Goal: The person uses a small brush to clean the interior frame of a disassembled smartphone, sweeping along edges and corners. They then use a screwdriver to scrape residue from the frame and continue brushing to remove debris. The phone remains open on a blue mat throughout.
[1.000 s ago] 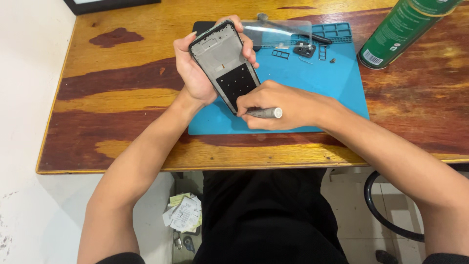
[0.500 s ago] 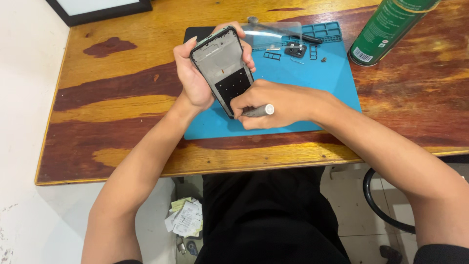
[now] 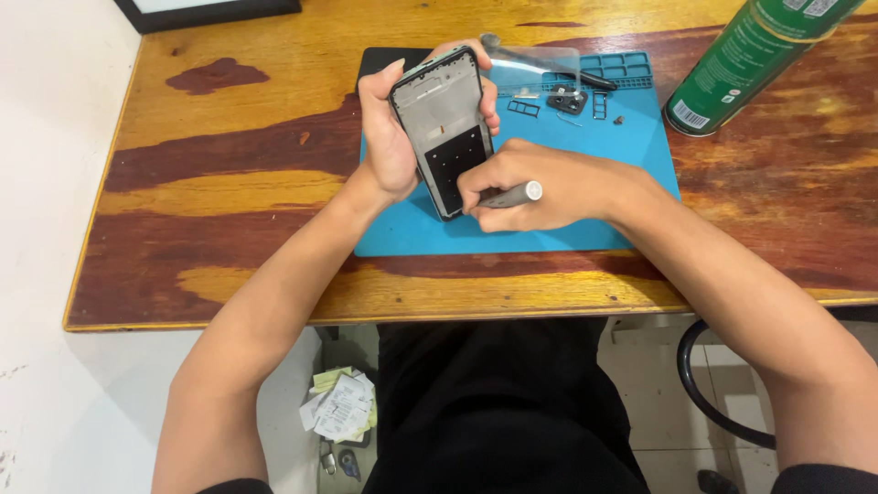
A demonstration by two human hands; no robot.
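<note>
Left hand (image 3: 389,137) clasps the phone frame (image 3: 444,128) above the blue mat (image 3: 549,229); right hand (image 3: 540,187) pinches a small screwdriver (image 3: 510,195) against it. A slipped tip could gouge the frame.

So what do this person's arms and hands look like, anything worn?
Both forearms are bare down to the left hand and right hand. No gloves, watch or rings show. Dark sleeve edges appear only near the bottom corners, at the upper arms.
</note>
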